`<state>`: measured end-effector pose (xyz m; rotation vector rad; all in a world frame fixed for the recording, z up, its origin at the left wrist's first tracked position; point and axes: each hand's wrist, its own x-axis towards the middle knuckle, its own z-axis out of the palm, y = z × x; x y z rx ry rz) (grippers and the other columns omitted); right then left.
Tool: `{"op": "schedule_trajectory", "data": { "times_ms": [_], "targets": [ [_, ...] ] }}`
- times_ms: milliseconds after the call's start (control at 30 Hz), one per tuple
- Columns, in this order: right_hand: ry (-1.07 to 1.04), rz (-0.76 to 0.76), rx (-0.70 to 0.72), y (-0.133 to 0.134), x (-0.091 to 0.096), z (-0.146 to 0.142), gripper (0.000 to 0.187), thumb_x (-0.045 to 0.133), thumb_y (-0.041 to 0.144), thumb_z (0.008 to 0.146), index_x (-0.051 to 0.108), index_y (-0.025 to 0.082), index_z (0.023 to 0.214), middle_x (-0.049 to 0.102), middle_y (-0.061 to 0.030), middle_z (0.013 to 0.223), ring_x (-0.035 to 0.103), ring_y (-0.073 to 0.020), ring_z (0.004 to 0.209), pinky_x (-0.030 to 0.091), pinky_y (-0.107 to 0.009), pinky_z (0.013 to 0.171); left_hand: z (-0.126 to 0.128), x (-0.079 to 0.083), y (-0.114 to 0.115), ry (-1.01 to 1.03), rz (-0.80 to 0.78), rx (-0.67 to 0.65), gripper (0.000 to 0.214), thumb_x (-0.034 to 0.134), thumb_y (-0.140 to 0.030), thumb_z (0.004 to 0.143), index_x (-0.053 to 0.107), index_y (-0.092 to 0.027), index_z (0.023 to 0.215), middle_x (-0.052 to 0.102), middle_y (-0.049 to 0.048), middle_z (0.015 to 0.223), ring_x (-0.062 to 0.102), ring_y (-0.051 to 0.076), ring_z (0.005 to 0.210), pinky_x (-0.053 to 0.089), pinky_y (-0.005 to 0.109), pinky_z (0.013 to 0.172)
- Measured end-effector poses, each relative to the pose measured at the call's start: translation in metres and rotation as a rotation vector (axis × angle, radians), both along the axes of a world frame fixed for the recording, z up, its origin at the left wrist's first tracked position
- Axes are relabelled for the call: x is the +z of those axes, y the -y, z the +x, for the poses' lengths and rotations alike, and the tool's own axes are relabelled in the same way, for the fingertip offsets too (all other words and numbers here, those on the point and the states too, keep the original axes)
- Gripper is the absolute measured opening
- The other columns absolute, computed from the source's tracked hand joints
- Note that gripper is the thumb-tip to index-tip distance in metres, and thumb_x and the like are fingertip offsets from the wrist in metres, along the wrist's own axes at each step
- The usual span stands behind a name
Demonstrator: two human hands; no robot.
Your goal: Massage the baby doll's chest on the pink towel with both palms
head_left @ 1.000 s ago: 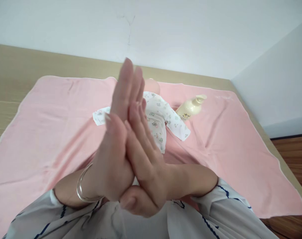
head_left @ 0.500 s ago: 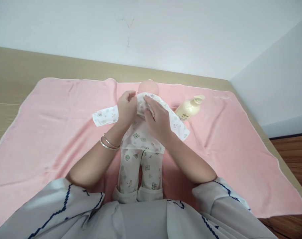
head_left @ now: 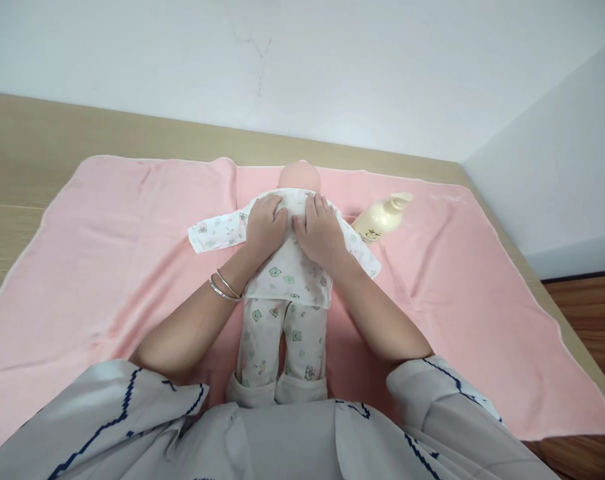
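Note:
A baby doll (head_left: 298, 179) in a white printed top and trousers lies on its back on a pink towel (head_left: 107, 233), head away from me. My left hand (head_left: 265, 227) lies flat on the doll's chest, fingers stretched out. Beside it, my right hand (head_left: 320, 230) rests flat on the chest too, fingers spread. Both palms press on the top's fabric and neither hand grips anything. Two silver bangles (head_left: 223, 287) circle my left wrist.
A cream pump bottle (head_left: 380, 218) lies on its side on the towel just right of the doll. The towel covers a light wooden surface (head_left: 12, 173) against a white wall. Dark wooden floor (head_left: 590, 313) shows at the right.
A second ago my palms were pressed together, raised before the camera. They dropped to the doll's collar, and now both lie flat on its chest.

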<state>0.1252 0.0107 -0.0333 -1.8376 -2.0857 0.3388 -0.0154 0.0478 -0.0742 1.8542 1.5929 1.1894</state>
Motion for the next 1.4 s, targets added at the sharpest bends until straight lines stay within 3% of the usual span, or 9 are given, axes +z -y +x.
{"op": "schedule_trajectory", "data": {
  "times_ms": [200,367,500,667,800,1000,1100,1233,1400],
  "targets": [
    [0.076,0.109,0.107,0.03,-0.002,-0.023,0.061,0.037,0.024,0.106,0.044,0.0,0.161,0.038,-0.0244,0.173,0.03,-0.0347,0.166,0.024,-0.057,0.137,-0.001,-0.009,-0.007,-0.014,0.026,-0.023,0.041,0.043,-0.025,0.097,0.072,-0.018,0.126,0.07,0.0143,0.145,0.06,0.029,0.141,0.037,0.049,0.131],
    [0.015,0.012,0.103,0.002,-0.001,-0.007,0.061,0.036,0.025,0.106,0.043,0.008,0.165,0.033,-0.0154,0.177,0.024,-0.0291,0.168,0.019,-0.055,0.139,0.0,-0.005,-0.006,-0.06,0.005,-0.049,0.043,0.04,-0.024,0.099,0.072,-0.013,0.126,0.069,0.0187,0.145,0.059,0.03,0.142,0.035,0.049,0.131],
    [0.004,-0.064,-0.027,-0.015,0.001,0.007,0.071,0.039,0.037,0.108,0.03,-0.001,0.167,0.025,-0.0222,0.178,0.021,-0.0342,0.169,0.018,-0.055,0.138,0.001,-0.004,-0.005,-0.108,-0.001,-0.052,0.044,0.041,-0.026,0.098,0.07,-0.012,0.129,0.067,0.0195,0.148,0.057,0.032,0.145,0.032,0.052,0.132],
    [0.103,0.005,-0.059,0.015,0.006,-0.008,0.068,0.04,0.035,0.109,0.038,-0.008,0.162,0.039,-0.0317,0.169,0.036,-0.0412,0.162,0.026,-0.059,0.134,-0.002,-0.006,-0.006,-0.11,0.042,-0.09,0.034,0.046,-0.024,0.097,0.067,-0.019,0.123,0.067,0.0163,0.146,0.053,0.032,0.145,0.032,0.059,0.13],
    [0.143,0.08,0.052,0.032,0.008,-0.019,0.059,0.038,0.025,0.107,0.047,-0.001,0.159,0.048,-0.0279,0.166,0.042,-0.0402,0.159,0.032,-0.058,0.132,-0.006,-0.007,-0.009,-0.189,0.032,-0.129,0.032,0.044,-0.025,0.099,0.065,-0.017,0.122,0.066,0.0202,0.143,0.056,0.034,0.14,0.039,0.058,0.125],
    [0.059,-0.051,-0.025,-0.007,0.002,0.003,0.067,0.035,0.036,0.109,0.037,-0.003,0.164,0.037,-0.0264,0.173,0.03,-0.0375,0.165,0.026,-0.056,0.135,-0.001,0.002,0.0,-0.412,-0.019,-0.114,0.048,0.032,-0.028,0.105,0.057,-0.006,0.14,0.055,0.0262,0.157,0.045,0.037,0.153,0.032,0.061,0.129],
    [0.067,-0.094,-0.048,-0.02,-0.001,0.012,0.074,0.036,0.043,0.109,0.032,-0.007,0.164,0.032,-0.0287,0.174,0.027,-0.0384,0.166,0.023,-0.053,0.136,0.004,0.014,0.015,-0.421,-0.024,-0.119,0.044,0.032,-0.029,0.107,0.062,-0.009,0.132,0.063,0.0233,0.148,0.052,0.035,0.147,0.038,0.057,0.128],
    [0.172,-0.035,0.035,-0.017,0.001,0.014,0.071,0.034,0.041,0.111,0.037,-0.011,0.16,0.041,-0.0306,0.169,0.036,-0.0376,0.162,0.027,-0.049,0.135,0.009,0.032,0.03,-0.432,0.007,-0.193,0.034,0.035,-0.019,0.103,0.067,-0.012,0.115,0.069,0.0217,0.133,0.061,0.034,0.134,0.045,0.053,0.123],
    [0.326,0.006,0.046,0.006,0.013,0.0,0.065,0.032,0.034,0.112,0.042,-0.012,0.156,0.052,-0.0326,0.161,0.049,-0.0393,0.152,0.034,-0.049,0.13,0.002,0.037,0.021,-0.395,-0.028,-0.223,0.028,0.038,-0.013,0.098,0.061,-0.02,0.084,0.07,0.0159,0.104,0.065,0.031,0.11,0.055,0.051,0.108]
  ]
}}
